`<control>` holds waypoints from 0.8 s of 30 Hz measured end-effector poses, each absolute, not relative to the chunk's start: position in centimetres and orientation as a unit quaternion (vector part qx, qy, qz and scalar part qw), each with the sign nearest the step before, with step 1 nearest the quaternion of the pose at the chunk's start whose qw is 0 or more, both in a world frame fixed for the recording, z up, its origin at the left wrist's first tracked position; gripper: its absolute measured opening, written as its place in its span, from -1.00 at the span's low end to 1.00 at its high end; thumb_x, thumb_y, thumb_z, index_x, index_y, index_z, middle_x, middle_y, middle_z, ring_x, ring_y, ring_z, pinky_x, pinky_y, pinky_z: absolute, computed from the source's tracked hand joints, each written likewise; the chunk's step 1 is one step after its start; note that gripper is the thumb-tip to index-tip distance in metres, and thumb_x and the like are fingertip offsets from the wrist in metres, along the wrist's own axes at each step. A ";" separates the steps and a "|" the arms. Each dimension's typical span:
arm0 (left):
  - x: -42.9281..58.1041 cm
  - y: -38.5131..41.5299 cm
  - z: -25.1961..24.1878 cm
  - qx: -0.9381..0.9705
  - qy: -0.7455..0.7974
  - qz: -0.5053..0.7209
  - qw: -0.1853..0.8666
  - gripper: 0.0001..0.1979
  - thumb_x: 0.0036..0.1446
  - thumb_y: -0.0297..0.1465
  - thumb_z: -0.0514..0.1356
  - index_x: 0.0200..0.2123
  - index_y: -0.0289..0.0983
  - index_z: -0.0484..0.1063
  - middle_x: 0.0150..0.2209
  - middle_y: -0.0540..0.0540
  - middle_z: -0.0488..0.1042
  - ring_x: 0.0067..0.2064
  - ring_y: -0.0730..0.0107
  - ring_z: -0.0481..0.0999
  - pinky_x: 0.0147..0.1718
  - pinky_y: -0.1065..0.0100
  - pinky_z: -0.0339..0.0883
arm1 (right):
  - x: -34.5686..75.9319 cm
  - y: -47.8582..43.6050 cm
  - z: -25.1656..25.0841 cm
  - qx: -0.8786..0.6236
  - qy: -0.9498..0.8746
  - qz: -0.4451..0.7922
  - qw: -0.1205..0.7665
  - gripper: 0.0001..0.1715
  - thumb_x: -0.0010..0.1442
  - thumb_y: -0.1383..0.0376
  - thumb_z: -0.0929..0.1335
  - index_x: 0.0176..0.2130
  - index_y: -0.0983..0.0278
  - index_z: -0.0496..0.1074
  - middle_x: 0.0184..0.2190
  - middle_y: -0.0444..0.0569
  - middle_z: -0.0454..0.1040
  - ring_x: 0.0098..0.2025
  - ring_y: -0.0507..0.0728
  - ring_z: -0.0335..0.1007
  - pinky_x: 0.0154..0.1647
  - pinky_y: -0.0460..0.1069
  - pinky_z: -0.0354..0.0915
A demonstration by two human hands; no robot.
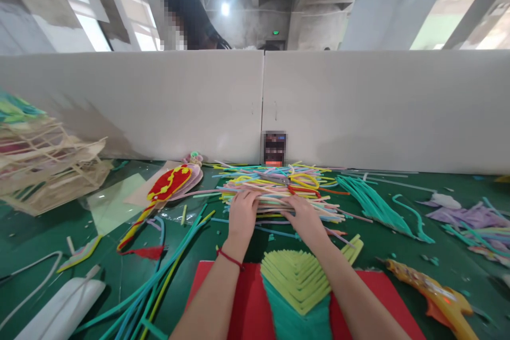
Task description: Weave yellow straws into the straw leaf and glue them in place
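Observation:
A thick pile of many-coloured pipe cleaners [274, 178] lies across the green table in front of me. My left hand [244, 212] has its fingers curled over the near bundle at its left part. My right hand [305, 220] grips the same bundle farther right, thumb on the near side; the undersides of the fingers are hidden. Below my forearms lies a red board [217, 289], bearing a leaf-like shape of yellow-green strips [292, 279] above teal ones [298, 319].
A yellow glue gun [434, 289] lies at right, near teal pipe cleaners [378, 207]. On the left are a red-and-yellow fuzzy ornament [169, 183], a white power strip [66, 311] and a woven tan structure [51, 170]. A white partition [159, 106] and a phone [275, 147] stand behind; a person is beyond.

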State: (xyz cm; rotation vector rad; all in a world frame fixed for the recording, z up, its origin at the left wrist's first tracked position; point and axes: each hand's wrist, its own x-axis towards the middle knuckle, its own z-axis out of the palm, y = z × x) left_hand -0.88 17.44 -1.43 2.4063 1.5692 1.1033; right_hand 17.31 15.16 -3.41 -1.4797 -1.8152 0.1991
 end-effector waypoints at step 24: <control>-0.9 17.3 -1.0 0.792 0.539 0.284 0.046 -0.68 0.02 -0.61 0.20 -0.16 -0.18 0.46 -0.07 -0.07 0.52 0.03 0.16 0.44 0.17 0.04 0.09 | 18.1 15.2 -3.6 -0.559 -0.739 0.052 0.372 -0.84 0.08 0.28 0.40 -0.52 0.19 0.42 -0.28 0.00 0.47 -0.18 0.21 0.38 -0.10 0.12 0.29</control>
